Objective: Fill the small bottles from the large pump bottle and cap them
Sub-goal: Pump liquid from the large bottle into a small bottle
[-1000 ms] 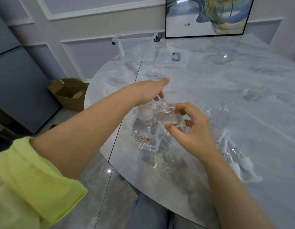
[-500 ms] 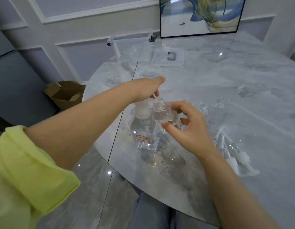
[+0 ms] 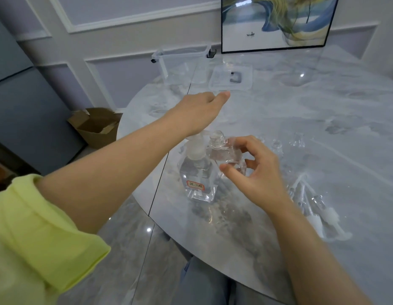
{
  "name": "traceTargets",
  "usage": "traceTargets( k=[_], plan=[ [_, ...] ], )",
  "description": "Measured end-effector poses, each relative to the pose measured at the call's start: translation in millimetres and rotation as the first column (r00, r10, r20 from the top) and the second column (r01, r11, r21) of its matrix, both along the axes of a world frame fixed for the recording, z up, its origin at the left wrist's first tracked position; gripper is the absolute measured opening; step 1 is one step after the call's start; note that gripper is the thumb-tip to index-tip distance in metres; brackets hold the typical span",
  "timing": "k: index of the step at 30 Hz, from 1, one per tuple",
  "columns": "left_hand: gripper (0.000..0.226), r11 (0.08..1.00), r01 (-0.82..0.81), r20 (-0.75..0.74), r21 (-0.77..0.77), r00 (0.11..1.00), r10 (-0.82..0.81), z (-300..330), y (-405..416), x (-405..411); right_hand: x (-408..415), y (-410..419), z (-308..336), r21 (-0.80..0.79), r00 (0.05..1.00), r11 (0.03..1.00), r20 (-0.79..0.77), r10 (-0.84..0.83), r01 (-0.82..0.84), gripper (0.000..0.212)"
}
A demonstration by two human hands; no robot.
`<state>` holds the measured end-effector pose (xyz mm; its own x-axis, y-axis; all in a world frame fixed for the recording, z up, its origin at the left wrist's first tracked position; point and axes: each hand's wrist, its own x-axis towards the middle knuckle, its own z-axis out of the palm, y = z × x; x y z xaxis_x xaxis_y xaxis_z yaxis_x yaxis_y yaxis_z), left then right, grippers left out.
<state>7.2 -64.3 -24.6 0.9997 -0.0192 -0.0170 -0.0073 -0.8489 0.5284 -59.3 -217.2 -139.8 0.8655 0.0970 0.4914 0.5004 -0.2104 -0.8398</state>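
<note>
Your left hand sits on top of the pump bottle, palm down, fingers straight and together, pressing on the pump head. The pump bottle stands upright near the table's left edge, on the near side. It's clear and square, w/ a red-framed label low on the front, and clear liquid fills most of it.

Your right hand grips a small bottle, thumb in front and fingers curled round the back. That bottle is tilted, its open neck up against the pump spout just right of the pump head. It's clear w/ no cap on; there seems to be some liquid in it, but can't tell the level through the glare.

More small bottles stand uncapped towards the middle of the table, just beyond your right hand. They're clear; can't tell if anything is in them. Loose pump caps w/ white heads and thin dip tubes lie in a heap by the near edge, right of your right wrist.

At the far-left edge a clear bin stands, and its flat lid lies on the table just right of it; contents not readable. A framed picture leans on the wall at the far edge. A cardboard box, flaps open, sits on the floor left of the table.
</note>
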Motion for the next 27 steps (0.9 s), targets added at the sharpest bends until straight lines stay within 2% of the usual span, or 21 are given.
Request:
traceTargets(
  k=[3,5,8,11,19,27],
  plan=[
    [0.056,0.998,0.01,0.16,-0.06,0.987,-0.001,0,-1,-5,1,-1,-1,-0.003,1.0,1.0,0.007,-0.002,0.002,0.033],
    [0.057,0.987,0.01,0.178,-0.161,0.984,0.019,0,-1,-6,1,-2,-2,0.006,1.0,1.0,0.008,-0.002,0.002,0.034],
    [0.06,0.95,-0.035,0.1,-0.31,0.993,0.069,6,3,-5,1,-2,-2,0.006,1.0,1.0,0.02,0.001,-0.002,0.034],
    [0.066,0.914,-0.102,-0.061,-0.392,0.995,0.085,15,5,-2,2,-2,-2,-0.002,0.999,1.0,0.04,0.003,-0.003,0.034],
    [0.064,0.917,-0.143,-0.232,-0.371,0.971,0.058,5,0,10,4,-1,-4,-0.005,0.999,1.0,0.05,-0.007,0.008,0.034],
    [0.062,0.908,-0.17,-0.251,-0.383,0.965,0.075,-1,-1,11,3,2,-5,0.024,0.997,0.999,0.072,-0.03,0.029,0.034]
  ],
)
